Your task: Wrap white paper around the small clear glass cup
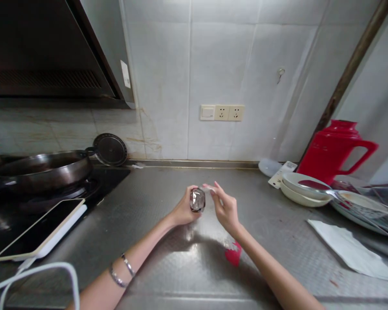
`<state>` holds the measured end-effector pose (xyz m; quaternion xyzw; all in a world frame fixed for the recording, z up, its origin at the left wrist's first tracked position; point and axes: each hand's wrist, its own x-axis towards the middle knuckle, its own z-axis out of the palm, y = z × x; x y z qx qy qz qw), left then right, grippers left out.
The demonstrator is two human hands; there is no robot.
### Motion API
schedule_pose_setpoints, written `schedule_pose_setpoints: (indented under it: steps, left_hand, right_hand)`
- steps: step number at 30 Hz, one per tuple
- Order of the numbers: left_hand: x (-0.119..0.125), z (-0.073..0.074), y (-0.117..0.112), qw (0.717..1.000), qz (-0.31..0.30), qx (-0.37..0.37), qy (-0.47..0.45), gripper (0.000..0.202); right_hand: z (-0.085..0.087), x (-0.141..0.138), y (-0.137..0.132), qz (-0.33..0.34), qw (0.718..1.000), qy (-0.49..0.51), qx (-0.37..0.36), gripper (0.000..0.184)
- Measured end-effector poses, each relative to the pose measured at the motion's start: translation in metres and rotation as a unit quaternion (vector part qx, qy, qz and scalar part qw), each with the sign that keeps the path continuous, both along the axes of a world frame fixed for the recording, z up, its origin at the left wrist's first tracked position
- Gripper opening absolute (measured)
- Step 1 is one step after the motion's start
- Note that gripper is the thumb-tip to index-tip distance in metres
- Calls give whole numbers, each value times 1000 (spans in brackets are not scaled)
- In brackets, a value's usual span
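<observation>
My left hand (183,209) is wrapped round a small glossy brown-grey container (198,200), its rounded-square end facing me. What is inside it I cannot make out. Just to its right, my right hand (225,206) pinches a thin pale strip (208,187), see-through like film, at the container's upper edge. Whether the strip is joined to the container is too small to tell. Below the right hand, a torn red scrap (233,254) lies on the steel counter (142,258).
At left, a metal pan (48,172) sits on the black hob, with a phone (42,228) and a white cable (51,266) nearer me. To the right are a red thermos jug (331,150), stacked bowls (305,200), plates, and a white paper sheet (349,247). Wall sockets (229,113) face me.
</observation>
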<state>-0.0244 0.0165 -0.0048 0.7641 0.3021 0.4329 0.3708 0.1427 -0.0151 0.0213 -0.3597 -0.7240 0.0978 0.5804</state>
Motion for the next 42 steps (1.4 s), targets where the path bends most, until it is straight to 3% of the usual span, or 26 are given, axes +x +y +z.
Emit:
schedule_pose_setpoints:
  steps: [3, 6, 12, 16, 22, 28, 37, 40, 42]
  left_hand:
    - [3, 1, -6, 1000, -10, 14, 20, 80]
    - [7, 0, -9, 999, -30, 21, 21, 83]
    - [8, 1, -6, 999, -40, 20, -8, 81]
    - [6, 2, -6, 999, -48, -5, -9, 82]
    - [10, 4, -13, 999, -41, -13, -1, 86]
    - [14, 3, -17, 998, -48, -3, -43, 91]
    - [18, 0, -16, 990, -67, -52, -117, 82]
    - [16, 2, -17, 992, -60, -51, -94, 85]
    - [15, 3, -18, 995, -53, -45, -68, 87]
  right_hand:
    - [-1, 3, 5, -73, 995, 40, -56, 30]
    - [-6, -1, 5, -17, 996, -6, -82, 31]
    - [-8, -8, -4, 73, 994, -77, 9, 35]
    - [-1, -1, -7, 109, 989, -94, 20, 32]
    - [5, 3, -1, -62, 997, 30, -29, 30]
    - [-2, -2, -1, 2, 1000, -21, -17, 29]
    - [0, 0, -6, 61, 982, -106, 145, 36]
    - [6, 0, -9, 57, 988, -75, 121, 31]
    - [10, 2, -9, 0, 997, -4, 71, 27]
